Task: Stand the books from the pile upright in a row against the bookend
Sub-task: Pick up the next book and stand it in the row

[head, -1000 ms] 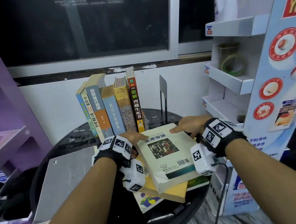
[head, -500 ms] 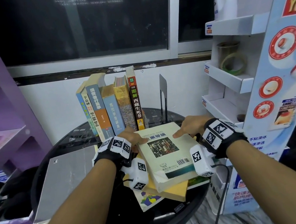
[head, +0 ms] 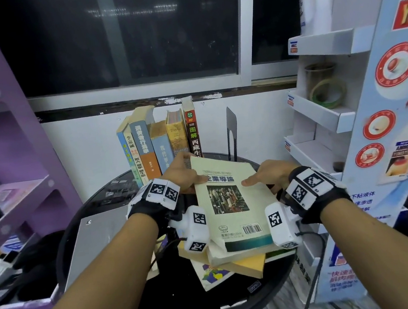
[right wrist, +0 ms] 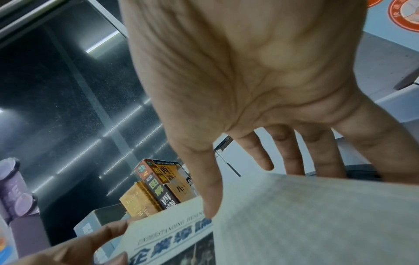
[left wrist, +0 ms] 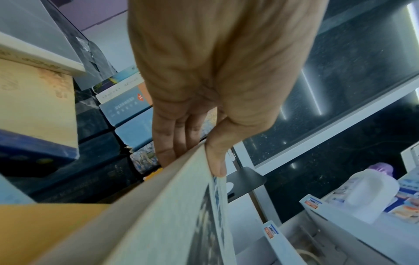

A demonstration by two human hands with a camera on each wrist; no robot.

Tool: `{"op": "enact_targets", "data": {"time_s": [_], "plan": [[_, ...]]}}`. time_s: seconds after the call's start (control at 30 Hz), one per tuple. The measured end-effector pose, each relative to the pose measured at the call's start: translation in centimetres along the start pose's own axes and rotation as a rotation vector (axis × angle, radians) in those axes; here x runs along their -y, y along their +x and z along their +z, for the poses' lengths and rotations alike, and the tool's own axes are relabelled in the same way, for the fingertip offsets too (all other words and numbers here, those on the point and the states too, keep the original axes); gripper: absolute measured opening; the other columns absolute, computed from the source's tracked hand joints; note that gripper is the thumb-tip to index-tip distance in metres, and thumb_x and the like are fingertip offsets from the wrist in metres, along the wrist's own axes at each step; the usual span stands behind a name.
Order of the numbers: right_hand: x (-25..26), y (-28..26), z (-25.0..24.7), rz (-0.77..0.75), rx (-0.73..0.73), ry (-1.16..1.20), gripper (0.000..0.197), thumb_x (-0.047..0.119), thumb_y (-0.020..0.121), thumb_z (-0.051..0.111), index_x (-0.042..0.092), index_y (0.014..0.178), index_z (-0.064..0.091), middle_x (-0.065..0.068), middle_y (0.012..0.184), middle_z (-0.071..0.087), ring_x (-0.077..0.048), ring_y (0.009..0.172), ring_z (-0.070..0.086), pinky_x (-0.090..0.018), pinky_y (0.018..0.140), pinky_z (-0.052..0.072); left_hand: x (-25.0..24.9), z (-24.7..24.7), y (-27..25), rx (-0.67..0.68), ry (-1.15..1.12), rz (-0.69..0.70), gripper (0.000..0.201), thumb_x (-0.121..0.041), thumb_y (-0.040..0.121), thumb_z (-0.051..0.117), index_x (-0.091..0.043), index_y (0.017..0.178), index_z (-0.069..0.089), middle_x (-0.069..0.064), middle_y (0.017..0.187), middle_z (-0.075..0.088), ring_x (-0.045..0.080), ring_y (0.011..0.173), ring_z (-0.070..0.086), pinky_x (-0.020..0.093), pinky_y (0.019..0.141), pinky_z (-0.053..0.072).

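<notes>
A thick cream book (head: 229,197) with a picture on its cover is tilted, its far end raised off the pile (head: 241,266) of flat books. My left hand (head: 187,173) grips its left edge: the thumb (left wrist: 215,161) lies on the cover and the fingers (left wrist: 170,143) are underneath. My right hand (head: 260,176) grips the right edge, thumb (right wrist: 208,188) on top and fingers (right wrist: 292,154) behind the page block. Several books (head: 160,144) stand upright in a row behind. The black bookend (head: 231,130) stands apart to their right.
All of this is on a round black table (head: 150,304). A grey flat slab (head: 93,246) lies on its left side. A purple shelf unit (head: 16,153) stands at the left and a white display rack (head: 322,118) close at the right.
The far end of the cream book has risen off the pile. Both hands have moved up and forward with it, now clasping its side edges.
</notes>
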State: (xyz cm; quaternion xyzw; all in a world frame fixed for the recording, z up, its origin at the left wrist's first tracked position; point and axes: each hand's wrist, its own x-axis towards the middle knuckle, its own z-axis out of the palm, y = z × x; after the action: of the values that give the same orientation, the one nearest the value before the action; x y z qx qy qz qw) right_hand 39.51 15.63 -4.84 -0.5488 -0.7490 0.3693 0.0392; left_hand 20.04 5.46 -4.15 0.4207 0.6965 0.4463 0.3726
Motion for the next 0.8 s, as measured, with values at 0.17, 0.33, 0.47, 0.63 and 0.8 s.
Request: {"op": "enact_targets", "data": {"time_s": [0.17, 0.33, 0.47, 0.63, 0.8], "plan": [[0.9, -0.6, -0.9, -0.062, -0.071, 0.207, 0.059, 0.043, 0.078, 0.076, 0.006, 0.121, 0.060, -0.011, 0.117, 0.068, -0.027, 0.100, 0.066, -0.035, 0.085, 0.052, -1.9, -1.2, -0.9, -0.069, -0.041, 0.167, 0.054, 0.008, 0.079, 0.069, -0.023, 0.113, 0.040, 0.013, 0.125, 0.060, 0.033, 0.109, 0.061, 0.055, 0.084, 0.054], [2.5, -1.5, -1.3, -0.142, -0.239, 0.397, 0.112, 0.065, 0.044, 0.084, 0.011, 0.133, 0.044, -0.006, 0.126, 0.061, -0.028, 0.111, 0.061, -0.046, 0.096, 0.050, -3.7, -1.8, -1.3, -0.102, -0.206, 0.272, 0.051, 0.013, 0.082, 0.063, -0.022, 0.111, 0.041, 0.022, 0.119, 0.063, 0.036, 0.104, 0.064, 0.055, 0.083, 0.055], [3.5, -3.2, -0.8, -0.310, -0.473, 0.566, 0.062, 0.043, 0.077, 0.077, 0.016, 0.121, 0.043, 0.000, 0.119, 0.060, -0.021, 0.106, 0.060, -0.041, 0.093, 0.052, -4.2, -2.1, -1.4, -0.174, -0.352, 0.337, 0.050, 0.014, 0.085, 0.058, -0.021, 0.117, 0.042, 0.018, 0.117, 0.062, 0.033, 0.095, 0.065, 0.055, 0.082, 0.055], [4.6, -5.0, -0.5, -0.532, -0.653, 0.617, 0.041, 0.030, 0.081, 0.075, 0.023, 0.110, 0.046, 0.006, 0.102, 0.061, -0.013, 0.093, 0.062, -0.034, 0.082, 0.056, -3.4, -2.5, -1.5, -0.164, -0.495, 0.375, 0.051, 0.018, 0.086, 0.051, -0.015, 0.124, 0.043, 0.021, 0.126, 0.058, 0.035, 0.107, 0.061, 0.049, 0.078, 0.058], [5.0, -5.9, -1.4, -0.646, -0.537, 0.480, 0.033, 0.024, 0.084, 0.074, 0.023, 0.108, 0.052, 0.006, 0.103, 0.063, -0.006, 0.090, 0.062, -0.027, 0.065, 0.059, -2.6, -2.9, -0.4, -0.191, -0.443, 0.406, 0.052, 0.015, 0.086, 0.052, -0.028, 0.113, 0.046, 0.016, 0.130, 0.053, 0.033, 0.119, 0.054, 0.045, 0.082, 0.057]]}}
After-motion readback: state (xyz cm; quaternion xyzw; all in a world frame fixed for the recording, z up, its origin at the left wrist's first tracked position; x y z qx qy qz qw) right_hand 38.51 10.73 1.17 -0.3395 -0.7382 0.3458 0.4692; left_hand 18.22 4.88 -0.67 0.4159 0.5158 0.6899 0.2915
